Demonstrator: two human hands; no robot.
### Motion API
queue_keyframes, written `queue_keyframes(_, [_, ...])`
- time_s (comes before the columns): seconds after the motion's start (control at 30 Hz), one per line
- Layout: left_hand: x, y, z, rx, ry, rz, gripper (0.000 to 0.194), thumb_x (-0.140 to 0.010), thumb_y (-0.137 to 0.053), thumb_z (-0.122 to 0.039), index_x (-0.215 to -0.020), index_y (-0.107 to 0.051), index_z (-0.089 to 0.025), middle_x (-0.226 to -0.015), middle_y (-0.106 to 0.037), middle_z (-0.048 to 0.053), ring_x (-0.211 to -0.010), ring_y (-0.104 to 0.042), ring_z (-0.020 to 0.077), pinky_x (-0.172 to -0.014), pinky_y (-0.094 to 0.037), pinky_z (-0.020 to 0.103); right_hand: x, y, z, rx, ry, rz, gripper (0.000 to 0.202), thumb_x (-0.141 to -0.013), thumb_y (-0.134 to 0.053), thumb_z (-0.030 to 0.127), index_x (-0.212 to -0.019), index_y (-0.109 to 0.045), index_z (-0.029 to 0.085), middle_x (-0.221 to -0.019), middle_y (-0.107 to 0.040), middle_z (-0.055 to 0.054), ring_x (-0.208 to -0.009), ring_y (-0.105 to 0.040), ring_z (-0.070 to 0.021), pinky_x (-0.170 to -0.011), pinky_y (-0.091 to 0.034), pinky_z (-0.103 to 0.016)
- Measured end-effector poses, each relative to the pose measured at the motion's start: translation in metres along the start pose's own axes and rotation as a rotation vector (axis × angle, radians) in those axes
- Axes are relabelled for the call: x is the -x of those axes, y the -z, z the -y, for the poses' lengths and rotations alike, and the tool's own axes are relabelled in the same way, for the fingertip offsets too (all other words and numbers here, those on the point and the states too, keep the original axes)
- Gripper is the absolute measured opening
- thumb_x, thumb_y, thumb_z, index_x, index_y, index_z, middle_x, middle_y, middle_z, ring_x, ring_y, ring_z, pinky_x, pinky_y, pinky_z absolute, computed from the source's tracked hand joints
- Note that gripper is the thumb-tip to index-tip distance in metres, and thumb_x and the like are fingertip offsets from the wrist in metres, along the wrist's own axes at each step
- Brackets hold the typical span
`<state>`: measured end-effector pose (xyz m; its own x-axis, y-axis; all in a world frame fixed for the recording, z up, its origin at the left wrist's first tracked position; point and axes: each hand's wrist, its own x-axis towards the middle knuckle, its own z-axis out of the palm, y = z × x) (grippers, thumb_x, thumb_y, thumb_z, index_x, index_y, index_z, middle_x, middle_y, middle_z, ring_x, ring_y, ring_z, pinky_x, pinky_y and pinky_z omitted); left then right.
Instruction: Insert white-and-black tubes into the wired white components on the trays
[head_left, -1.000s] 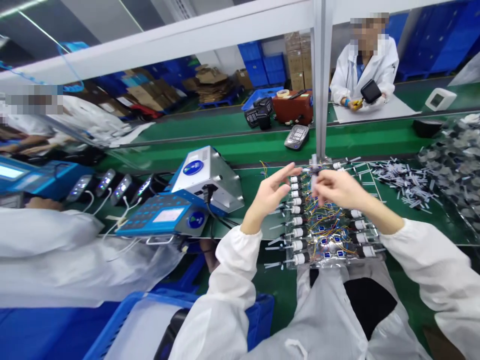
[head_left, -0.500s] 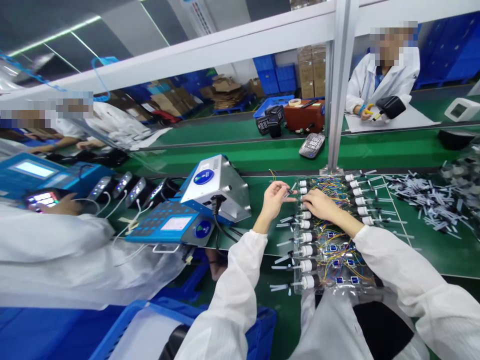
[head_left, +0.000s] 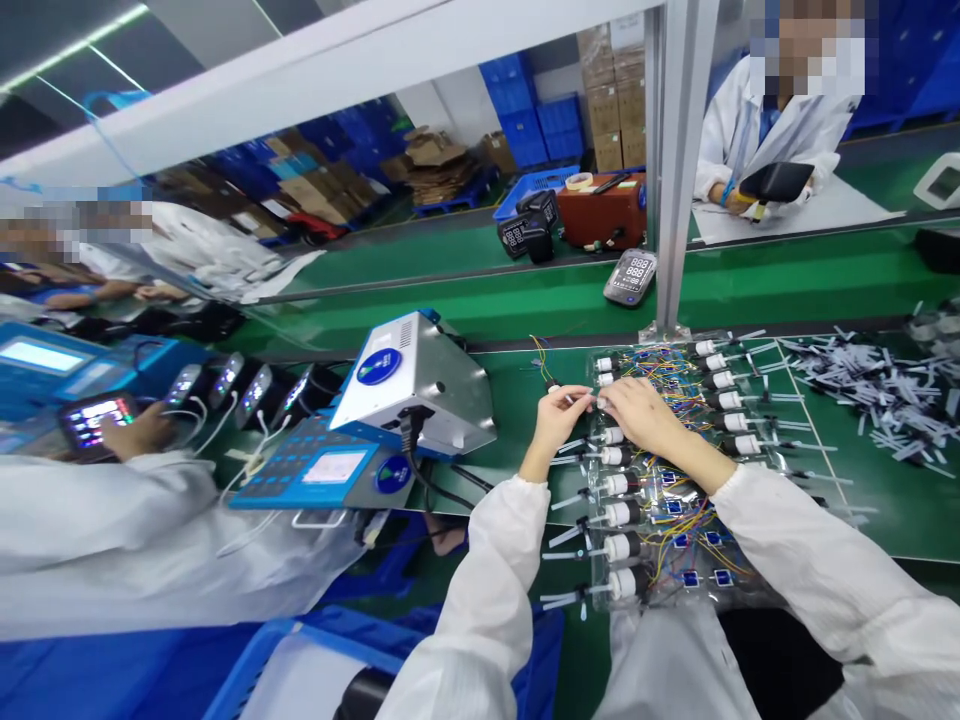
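The left hand (head_left: 559, 415) has its thumb and finger pinched on a small pale piece (head_left: 591, 397), too tiny to name for sure. The right hand (head_left: 637, 412) bends over from the other side, and its fingertips meet the left ones; I cannot tell if it grips the piece too. Half a second ago there was a gap between the hands, and now it is gone, so it looks like both are busy at one spot. The pale piece is at the fingertips, over the left edge of a clear tray (head_left: 675, 597). Along that edge sits a row of white-and-black parts (head_left: 622, 584) with thin tubes poking out, and coloured wires (head_left: 660, 360) lie in the middle. To the right, a messy heap of little tubes (head_left: 874, 392) lies on the green table (head_left: 911, 510). To the left stands a grey box (head_left: 457, 395) with a black plug in it. Farther left, another person's hand (head_left: 139, 432) is at a lit screen (head_left: 96, 420). Across the table, someone holds a dark thing (head_left: 784, 182).
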<state>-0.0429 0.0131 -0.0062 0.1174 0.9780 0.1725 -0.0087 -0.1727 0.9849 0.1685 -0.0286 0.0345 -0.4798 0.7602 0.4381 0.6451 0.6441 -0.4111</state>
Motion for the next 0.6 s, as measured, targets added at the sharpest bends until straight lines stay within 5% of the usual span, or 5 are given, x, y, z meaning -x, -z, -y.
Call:
queue_keyframes(0.17, [0.002, 0.0, 0.008, -0.042, -0.007, 0.007, 0.033, -0.079, -0.085, -0.041, -0.099, -0.08, -0.016, -0.076, -0.075, 0.005, -0.065, -0.067, 0.0146, -0.065, -0.055, 0.027, -0.001, -0.008, -0.004, -0.357, -0.107, -0.194, 0.027, -0.101, -0.06, 0.028, -0.126, -0.062, 0.019, -0.117, -0.068, -0.013, -0.107, -0.066, -0.0253, -0.095, -0.054, -0.041])
queue_keyframes(0.6, [0.001, 0.001, 0.009, -0.126, -0.214, 0.073, 0.015, -0.086, -0.081, -0.034, -0.089, -0.081, -0.019, -0.086, -0.075, 0.007, -0.082, -0.068, 0.018, -0.078, -0.054, 0.032, 0.0, -0.012, -0.007, -0.444, -0.142, -0.206, 0.025, -0.102, -0.061, 0.031, -0.118, -0.074, 0.019, -0.112, -0.076, -0.011, -0.103, -0.072, -0.0226, -0.096, -0.056, -0.037])
